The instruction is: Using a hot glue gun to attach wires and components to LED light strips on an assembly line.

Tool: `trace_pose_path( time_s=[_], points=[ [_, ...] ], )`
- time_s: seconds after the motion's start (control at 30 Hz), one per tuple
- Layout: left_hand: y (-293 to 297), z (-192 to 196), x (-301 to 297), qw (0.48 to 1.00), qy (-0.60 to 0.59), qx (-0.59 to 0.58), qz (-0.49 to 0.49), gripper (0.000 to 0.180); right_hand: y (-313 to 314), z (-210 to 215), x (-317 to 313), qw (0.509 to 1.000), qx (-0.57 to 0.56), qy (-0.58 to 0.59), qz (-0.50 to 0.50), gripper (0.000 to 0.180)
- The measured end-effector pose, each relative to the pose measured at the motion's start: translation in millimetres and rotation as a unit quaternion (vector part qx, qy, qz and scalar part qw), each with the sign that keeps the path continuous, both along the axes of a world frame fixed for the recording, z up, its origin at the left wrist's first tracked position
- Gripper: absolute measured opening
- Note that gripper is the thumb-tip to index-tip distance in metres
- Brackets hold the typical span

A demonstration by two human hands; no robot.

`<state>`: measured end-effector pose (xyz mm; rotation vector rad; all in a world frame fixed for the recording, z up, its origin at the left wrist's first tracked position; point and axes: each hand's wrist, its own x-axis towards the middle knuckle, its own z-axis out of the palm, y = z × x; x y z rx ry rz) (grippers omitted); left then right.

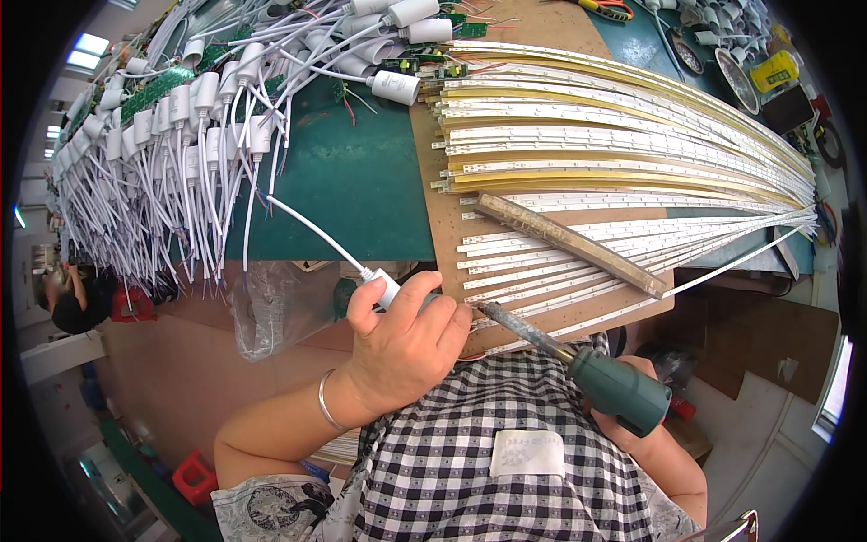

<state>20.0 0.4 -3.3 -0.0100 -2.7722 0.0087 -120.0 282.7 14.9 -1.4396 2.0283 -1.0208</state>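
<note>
"Pinching the white socket (pixel 385 290), the left hand (pixel 402 339) looks steady. Why there?"

"Probably to bring it beside the strips (pixel 542 138), whose left ends lie just beyond and to the right of that grip. Its cable (pixel 318 232) runs away from the fingers, up and to the left."

"And the right hand (pixel 616 434)?"

"Wrapped around the iron (pixel 619 390), though the handle hides most of its fingers. The tip points left, ending just beside the left fingertips. Whether it touches a strip, I can't tell."

"What about the bar (pixel 571 244)?"

"It lies aslant over several strips, beyond the iron. I'd guess it's a weight that stops them sliding. The strips near it fan out, likely so each can be reached singly."

"What's underneath?"

"A brown board (pixel 447 226), over the green bench (pixel 361 181). Bare green shows beyond the left grip; farther left, more sockets (pixel 180 104) are heaped, cables trailing toward the near edge."

"And the room?"

"A clear bag (pixel 289 307) hangs near the left grip, on its left. Farther that way are pinkish floor (pixel 163 379), a red stool (pixel 133 304) and another person (pixel 68 314)."
</note>
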Motion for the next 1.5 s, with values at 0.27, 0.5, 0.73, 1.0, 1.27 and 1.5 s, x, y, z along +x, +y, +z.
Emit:
trace_pose_path(
  time_s=[0.27,0.5,0.73,1.0,1.27,1.5],
  points=[
    [-1,0,1,1.0,-0.007,0.014,-0.005,0.017,0,2,3,0.999,0.008,0.021,-0.025,0.036],
    [-1,1,0,1.0,-0.004,0.007,-0.003,0.017,6,-6,6,0.997,0.027,-0.041,-0.052,0.026],
    [0,2,-1,1.0,-0.007,0.013,-0.003,0.018,10,-9,6,0.925,-0.031,-0.346,-0.152,0.045],
    [-1,2,0,1.0,-0.013,0.008,-0.005,0.022,-80,-10,2,0.835,-0.191,-0.479,-0.193,0.107],
    [-2,3,0,1.0,-0.02,0.02,-0.007,0.024,-115,-23,0,0.847,-0.177,-0.48,-0.144,0.123],
    [-5,5,-2,0.997,-0.033,0.062,-0.013,0.022,-112,-29,-3,0.873,-0.179,-0.441,-0.104,0.117]
  ],
)
